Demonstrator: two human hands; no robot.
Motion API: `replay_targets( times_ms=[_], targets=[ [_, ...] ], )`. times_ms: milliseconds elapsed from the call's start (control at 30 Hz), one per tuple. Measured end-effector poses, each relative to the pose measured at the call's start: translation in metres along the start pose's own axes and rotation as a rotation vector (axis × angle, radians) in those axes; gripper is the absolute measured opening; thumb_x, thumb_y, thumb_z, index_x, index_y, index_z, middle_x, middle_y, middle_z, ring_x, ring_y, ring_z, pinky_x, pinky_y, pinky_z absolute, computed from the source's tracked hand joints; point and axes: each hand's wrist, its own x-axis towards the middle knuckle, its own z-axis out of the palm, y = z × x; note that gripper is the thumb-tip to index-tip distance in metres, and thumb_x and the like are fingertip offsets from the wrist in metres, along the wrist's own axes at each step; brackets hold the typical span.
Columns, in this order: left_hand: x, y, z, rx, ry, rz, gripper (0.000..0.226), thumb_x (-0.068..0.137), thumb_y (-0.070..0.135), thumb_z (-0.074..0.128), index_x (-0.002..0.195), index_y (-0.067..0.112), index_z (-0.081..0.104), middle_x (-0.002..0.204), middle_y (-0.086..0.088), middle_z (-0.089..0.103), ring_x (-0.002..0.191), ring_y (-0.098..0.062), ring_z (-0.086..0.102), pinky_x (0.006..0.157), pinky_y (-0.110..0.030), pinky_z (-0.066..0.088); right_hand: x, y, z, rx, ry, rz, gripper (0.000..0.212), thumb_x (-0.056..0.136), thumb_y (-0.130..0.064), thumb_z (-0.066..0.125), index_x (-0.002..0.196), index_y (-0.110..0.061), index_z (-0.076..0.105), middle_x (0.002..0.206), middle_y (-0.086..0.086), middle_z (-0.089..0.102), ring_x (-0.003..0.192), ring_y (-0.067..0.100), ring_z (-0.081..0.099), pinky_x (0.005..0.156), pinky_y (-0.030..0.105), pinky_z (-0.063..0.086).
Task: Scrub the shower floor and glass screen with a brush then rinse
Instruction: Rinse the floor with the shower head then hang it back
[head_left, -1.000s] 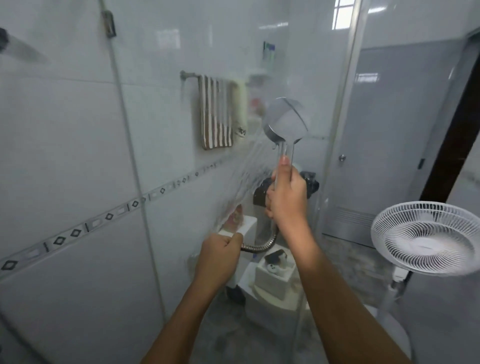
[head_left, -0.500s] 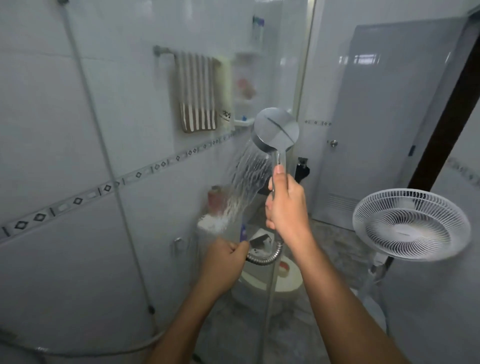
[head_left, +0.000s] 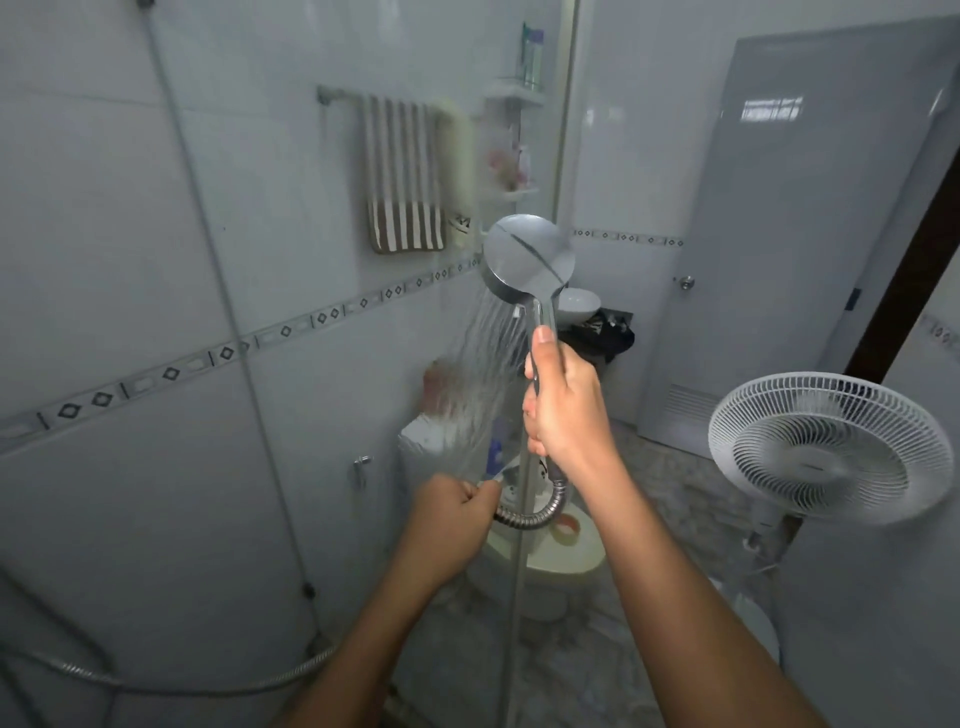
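My right hand (head_left: 563, 410) grips the handle of a chrome shower head (head_left: 529, 258), held upright at chest height. Water sprays from it down and left onto the glass screen (head_left: 332, 415), which fills the left half of the view and ends at a vertical edge near the middle. My left hand (head_left: 453, 514) is curled round the metal hose (head_left: 535, 512) just below the handle. The hose loops on across the bottom left. No brush shows.
Behind the glass a striped towel (head_left: 402, 176) hangs on a rail, with a corner shelf of bottles (head_left: 519, 93) beside it. A toilet (head_left: 550, 551) stands beyond the glass edge. A white fan (head_left: 826, 447) stands at the right, before a grey door (head_left: 789, 234).
The view has shifted right and down, so the glass edge and towel sit further left. Both hands keep their hold and the spray still hits the glass.
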Motion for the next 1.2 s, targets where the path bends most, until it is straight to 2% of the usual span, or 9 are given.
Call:
replay_targets(
  times_ms=[100,233,367,567,733,800,900,1033,1200],
  targets=[
    [-0.005,0.012,-0.006,-0.01,0.012,0.004,0.046,0.087,0.016,0.058,0.046,0.012,0.036,0.046,-0.003,0.023,0.045,-0.016,0.024,0.05,-0.031,0.021,-0.001,-0.013,-0.001,0.027,-0.017,-0.021,0.052,0.099,-0.061,0.038,0.079,-0.013,0.043,0.05,0.003,0.038,0.035,0.016,0.032,0.038,0.024,0.031],
    [0.005,0.038,-0.023,0.021,0.082,0.05,0.043,0.08,0.036,0.054,0.049,0.012,0.037,0.047,-0.001,0.021,0.045,-0.014,0.023,0.046,-0.03,0.023,0.012,-0.044,0.003,0.06,-0.035,-0.046,0.052,0.098,-0.062,0.037,0.079,-0.015,0.042,0.049,0.0,0.035,0.034,0.014,0.028,0.04,0.021,0.028],
    [0.031,0.066,-0.048,0.076,0.149,0.1,0.043,0.088,0.024,0.055,0.05,0.013,0.04,0.048,-0.003,0.026,0.046,-0.016,0.027,0.05,-0.033,0.025,0.035,-0.09,0.01,0.068,-0.043,-0.11,0.05,0.097,-0.064,0.036,0.078,-0.018,0.043,0.048,-0.003,0.034,0.035,0.014,0.028,0.039,0.022,0.029],
    [0.064,0.125,-0.09,0.104,0.227,0.232,0.039,0.081,0.037,0.048,0.051,0.012,0.046,0.05,-0.006,0.03,0.046,-0.018,0.029,0.05,-0.034,0.027,0.071,-0.156,0.018,0.114,-0.017,-0.28,0.049,0.099,-0.062,0.035,0.078,-0.018,0.04,0.051,0.0,0.031,0.039,0.013,0.026,0.039,0.022,0.029],
    [0.092,0.165,-0.123,0.118,0.31,0.313,0.042,0.091,0.025,0.053,0.051,0.015,0.043,0.049,-0.005,0.034,0.047,-0.017,0.034,0.049,-0.033,0.024,0.102,-0.206,0.029,0.11,0.049,-0.381,0.051,0.097,-0.064,0.036,0.077,-0.018,0.042,0.056,0.003,0.036,0.039,0.015,0.035,0.039,0.024,0.033],
    [0.102,0.179,-0.136,0.106,0.331,0.351,0.044,0.091,0.025,0.052,0.051,0.015,0.038,0.049,-0.005,0.033,0.046,-0.017,0.03,0.05,-0.032,0.022,0.113,-0.223,0.035,0.12,0.064,-0.403,0.05,0.097,-0.063,0.036,0.077,-0.018,0.043,0.057,0.002,0.037,0.039,0.016,0.036,0.038,0.023,0.032],
    [0.116,0.195,-0.154,0.094,0.367,0.387,0.044,0.091,0.025,0.053,0.051,0.012,0.041,0.051,-0.009,0.037,0.048,-0.02,0.033,0.052,-0.032,0.025,0.126,-0.246,0.045,0.129,0.08,-0.427,0.049,0.098,-0.063,0.035,0.078,-0.02,0.045,0.054,0.001,0.041,0.037,0.015,0.038,0.038,0.023,0.033],
    [0.134,0.21,-0.178,0.076,0.414,0.415,0.046,0.093,0.025,0.053,0.051,0.015,0.035,0.046,0.0,0.031,0.038,-0.011,0.024,0.043,-0.027,0.021,0.141,-0.27,0.061,0.167,0.092,-0.469,0.048,0.1,-0.06,0.034,0.078,-0.018,0.044,0.053,0.0,0.042,0.037,0.014,0.037,0.037,0.023,0.033],
    [0.155,0.211,-0.209,0.085,0.47,0.419,0.046,0.092,0.023,0.052,0.051,0.014,0.034,0.046,0.0,0.032,0.041,-0.012,0.026,0.045,-0.028,0.021,0.157,-0.285,0.09,0.221,0.056,-0.48,0.048,0.1,-0.06,0.034,0.079,-0.017,0.043,0.055,0.001,0.039,0.038,0.013,0.033,0.038,0.023,0.03]
  ],
)
